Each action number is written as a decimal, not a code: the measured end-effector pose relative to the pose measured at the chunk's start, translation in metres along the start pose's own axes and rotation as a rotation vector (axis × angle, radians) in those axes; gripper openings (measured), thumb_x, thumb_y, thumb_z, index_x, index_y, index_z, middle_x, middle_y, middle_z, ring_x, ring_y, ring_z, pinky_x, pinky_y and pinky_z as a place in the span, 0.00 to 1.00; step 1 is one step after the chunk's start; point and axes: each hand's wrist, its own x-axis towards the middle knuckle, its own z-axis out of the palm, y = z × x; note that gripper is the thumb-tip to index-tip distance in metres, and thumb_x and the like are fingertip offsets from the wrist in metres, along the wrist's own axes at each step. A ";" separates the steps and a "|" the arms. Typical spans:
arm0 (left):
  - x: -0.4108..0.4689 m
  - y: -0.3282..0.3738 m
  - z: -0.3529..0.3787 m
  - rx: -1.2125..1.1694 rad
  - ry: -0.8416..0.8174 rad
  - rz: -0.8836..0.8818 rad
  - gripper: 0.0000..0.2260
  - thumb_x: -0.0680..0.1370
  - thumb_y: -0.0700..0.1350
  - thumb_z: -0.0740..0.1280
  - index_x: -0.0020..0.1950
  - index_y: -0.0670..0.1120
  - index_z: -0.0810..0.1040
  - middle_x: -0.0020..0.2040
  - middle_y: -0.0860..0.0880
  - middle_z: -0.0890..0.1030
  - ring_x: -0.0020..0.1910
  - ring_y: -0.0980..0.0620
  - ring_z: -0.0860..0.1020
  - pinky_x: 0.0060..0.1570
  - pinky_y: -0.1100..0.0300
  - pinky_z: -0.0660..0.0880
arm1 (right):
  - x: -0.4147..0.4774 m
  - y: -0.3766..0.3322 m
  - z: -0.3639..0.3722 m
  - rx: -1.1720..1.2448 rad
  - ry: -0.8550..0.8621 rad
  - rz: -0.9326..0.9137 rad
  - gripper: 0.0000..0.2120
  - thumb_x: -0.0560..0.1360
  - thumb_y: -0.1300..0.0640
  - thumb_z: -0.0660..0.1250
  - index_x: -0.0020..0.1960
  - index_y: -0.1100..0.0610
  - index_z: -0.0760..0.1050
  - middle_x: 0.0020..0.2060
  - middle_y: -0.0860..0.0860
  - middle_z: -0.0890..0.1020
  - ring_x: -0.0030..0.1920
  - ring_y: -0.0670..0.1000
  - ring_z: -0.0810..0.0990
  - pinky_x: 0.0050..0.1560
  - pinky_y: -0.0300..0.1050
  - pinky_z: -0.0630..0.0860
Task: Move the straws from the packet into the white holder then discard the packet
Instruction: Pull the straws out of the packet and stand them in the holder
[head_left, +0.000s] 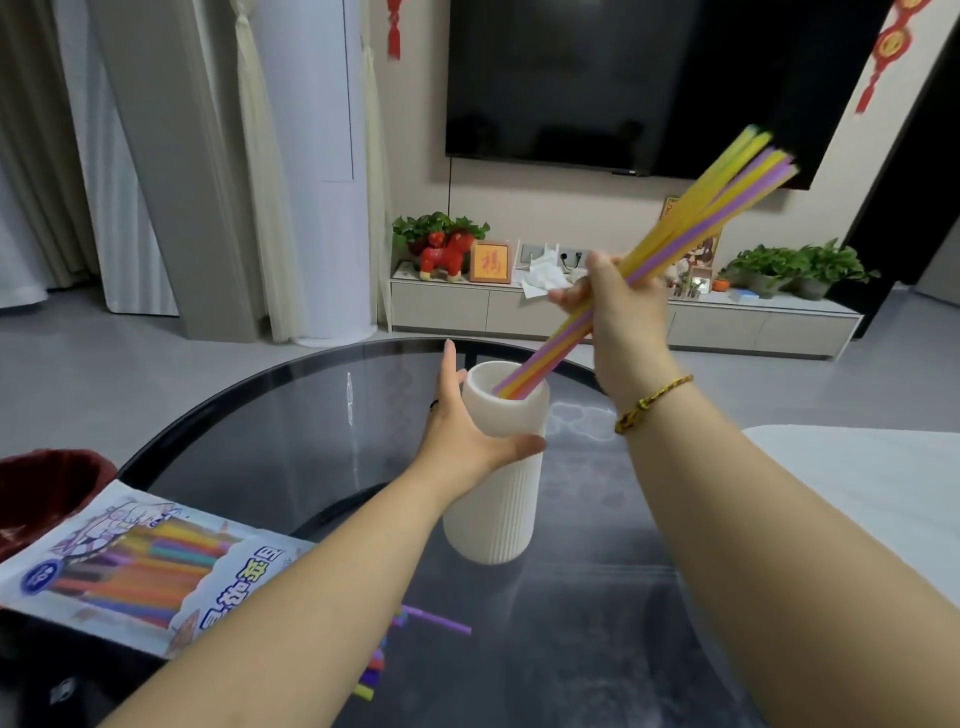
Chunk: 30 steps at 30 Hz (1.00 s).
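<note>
While the left hand (467, 436) gripped the white ribbed holder (493, 514), fingers curled round it on the dark glass desk (260, 441), the right hand (618, 317) pinched yellow and purple plastic straws (711, 202), tips inside the holder. Printed straw packet (130, 561) lay near-left.

One holder (493, 509), one packet (130, 561), two hands (462, 441) (623, 317) — straws (701, 218) blurred, uncounted.

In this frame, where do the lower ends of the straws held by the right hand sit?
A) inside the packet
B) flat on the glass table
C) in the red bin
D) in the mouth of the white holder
D: the straws gripped by the right hand slant down with their lower ends inside the rim of the white holder, which the left hand grips.
</note>
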 end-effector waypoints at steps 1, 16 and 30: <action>0.003 0.000 0.002 -0.004 0.007 -0.006 0.58 0.58 0.52 0.77 0.70 0.58 0.34 0.70 0.53 0.63 0.67 0.49 0.64 0.59 0.54 0.63 | -0.002 0.008 0.002 -0.049 -0.052 0.022 0.14 0.76 0.61 0.59 0.31 0.54 0.68 0.16 0.47 0.77 0.26 0.45 0.79 0.39 0.43 0.77; 0.005 -0.004 0.005 0.033 0.027 -0.002 0.44 0.61 0.51 0.75 0.69 0.58 0.51 0.55 0.56 0.68 0.52 0.54 0.69 0.41 0.64 0.66 | -0.015 0.053 0.001 -0.317 -0.397 0.325 0.08 0.73 0.63 0.66 0.36 0.54 0.74 0.33 0.50 0.77 0.34 0.46 0.75 0.36 0.34 0.73; -0.009 -0.011 -0.012 0.018 -0.039 -0.035 0.48 0.64 0.51 0.74 0.73 0.53 0.44 0.72 0.52 0.61 0.66 0.55 0.62 0.58 0.58 0.62 | -0.022 0.045 -0.009 -0.287 -0.343 0.288 0.10 0.73 0.55 0.66 0.53 0.54 0.72 0.50 0.53 0.79 0.55 0.54 0.77 0.62 0.51 0.72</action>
